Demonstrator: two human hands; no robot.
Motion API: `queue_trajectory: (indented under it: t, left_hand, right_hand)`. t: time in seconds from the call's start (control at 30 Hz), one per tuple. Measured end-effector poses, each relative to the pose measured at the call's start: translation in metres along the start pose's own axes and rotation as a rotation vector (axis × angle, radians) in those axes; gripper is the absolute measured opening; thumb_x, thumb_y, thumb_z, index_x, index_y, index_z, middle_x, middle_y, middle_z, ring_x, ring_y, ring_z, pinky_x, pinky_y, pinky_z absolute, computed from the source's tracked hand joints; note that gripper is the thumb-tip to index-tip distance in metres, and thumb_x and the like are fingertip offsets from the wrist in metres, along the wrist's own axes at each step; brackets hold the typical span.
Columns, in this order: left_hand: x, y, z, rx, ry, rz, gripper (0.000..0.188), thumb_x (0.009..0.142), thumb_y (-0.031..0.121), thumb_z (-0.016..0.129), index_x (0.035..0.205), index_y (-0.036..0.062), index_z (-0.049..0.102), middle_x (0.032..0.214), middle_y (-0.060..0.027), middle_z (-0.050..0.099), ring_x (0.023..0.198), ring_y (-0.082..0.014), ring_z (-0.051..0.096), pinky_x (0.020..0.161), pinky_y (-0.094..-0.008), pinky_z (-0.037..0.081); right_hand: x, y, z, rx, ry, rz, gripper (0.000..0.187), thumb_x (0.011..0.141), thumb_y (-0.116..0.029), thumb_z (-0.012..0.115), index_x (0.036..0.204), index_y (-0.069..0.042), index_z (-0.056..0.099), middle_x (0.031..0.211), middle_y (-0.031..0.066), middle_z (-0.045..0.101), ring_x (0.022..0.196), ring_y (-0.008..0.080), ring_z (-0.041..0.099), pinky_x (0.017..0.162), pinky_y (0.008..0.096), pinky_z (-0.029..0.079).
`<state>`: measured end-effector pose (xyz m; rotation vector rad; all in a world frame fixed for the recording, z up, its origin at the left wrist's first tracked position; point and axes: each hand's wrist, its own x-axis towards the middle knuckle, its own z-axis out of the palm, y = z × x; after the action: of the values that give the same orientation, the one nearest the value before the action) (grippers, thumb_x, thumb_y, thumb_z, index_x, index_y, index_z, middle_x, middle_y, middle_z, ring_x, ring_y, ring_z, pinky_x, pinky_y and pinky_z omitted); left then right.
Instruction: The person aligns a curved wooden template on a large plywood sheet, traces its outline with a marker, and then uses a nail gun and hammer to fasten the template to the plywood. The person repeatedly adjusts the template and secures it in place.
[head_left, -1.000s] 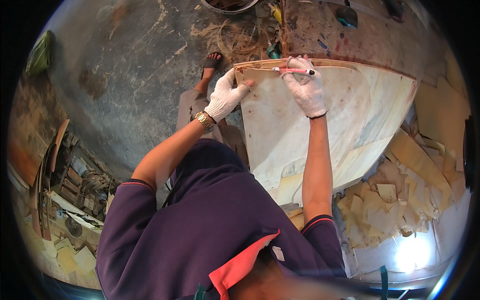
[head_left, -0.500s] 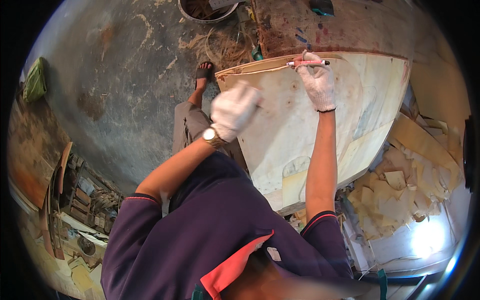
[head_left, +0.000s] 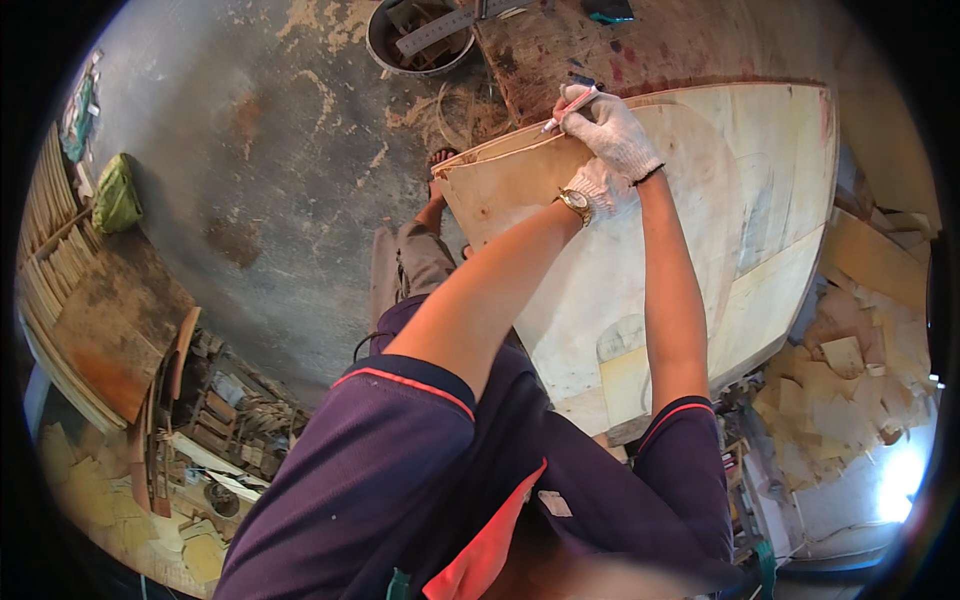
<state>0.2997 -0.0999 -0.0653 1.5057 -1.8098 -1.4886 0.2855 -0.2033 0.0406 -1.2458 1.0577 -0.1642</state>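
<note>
A pale, curved-edge wooden panel lies in front of me, with thin layers showing along its far edge. In my right hand is a white and pink pen, pinched by gloved fingers. The pen slants, its lower end at the panel's far edge. My left hand, also in a white knit glove, is on or just above the panel, tucked beneath the right hand. Its fingers are hidden there, so their pose does not show. A gold wristwatch circles my left wrist.
Beyond the panel is a stained brown work surface. A round bucket holding scraps, with a metal ruler across it, stands at the far left of that surface. Thin wood sheets pile up at right; a green bag lies left.
My left hand has swung right, from over the panel's left part to beneath my right hand. The pen has turned from nearly level to slanting. The whole view has shifted a little.
</note>
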Motion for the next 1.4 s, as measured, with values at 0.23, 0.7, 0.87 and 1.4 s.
queue_trajectory:
  t: [0.23, 0.7, 0.87, 1.4]
  left_hand:
    - [0.013, -0.07, 0.055, -0.374, 0.077, -0.154, 0.058, 0.102, 0.044, 0.051, 0.149, 0.0099, 0.05, 0.156, -0.0091, 0.05, 0.143, -0.0279, 0.047, 0.12, -0.0384, 0.037]
    - [-0.012, 0.043, -0.058, 0.543, 0.198, 0.487, 0.044, 0.086, 0.027, 0.072, 0.126, 0.0112, 0.063, 0.128, -0.0111, 0.062, 0.114, -0.0336, 0.06, 0.095, -0.0481, 0.049]
    - [-0.012, 0.056, -0.065, 0.53, 0.161, 0.461, 0.044, 0.079, 0.023, 0.077, 0.119, 0.0133, 0.063, 0.115, -0.0077, 0.06, 0.106, -0.0311, 0.061, 0.086, -0.0479, 0.049]
    - [-0.01, 0.064, -0.064, 0.759, 0.113, 0.396, 0.06, 0.084, 0.032, 0.073, 0.14, 0.0135, 0.059, 0.13, -0.0117, 0.057, 0.106, -0.0323, 0.06, 0.087, -0.0476, 0.048]
  right_hand:
    - [0.002, 0.006, 0.0, -0.117, -0.096, -0.148, 0.02, 0.099, -0.012, 0.066, 0.111, 0.004, 0.066, 0.1, 0.0056, 0.073, 0.098, 0.0131, 0.069, 0.092, 0.0306, 0.053]
    - [-0.01, -0.008, -0.103, -0.416, 0.109, -0.199, 0.016, 0.089, -0.019, 0.065, 0.096, -0.004, 0.068, 0.094, 0.0132, 0.073, 0.09, 0.0274, 0.069, 0.086, 0.0375, 0.053]
    - [-0.021, 0.018, -0.166, -0.201, 0.175, -0.205, 0.021, 0.095, -0.016, 0.064, 0.104, 0.003, 0.067, 0.097, 0.0077, 0.072, 0.093, 0.0177, 0.069, 0.09, 0.0331, 0.052]
    - [-0.131, 0.117, -0.249, -0.169, 0.696, -0.146, 0.03, 0.094, -0.028, 0.065, 0.101, -0.001, 0.075, 0.092, 0.0029, 0.066, 0.084, 0.0139, 0.057, 0.083, 0.0307, 0.047]
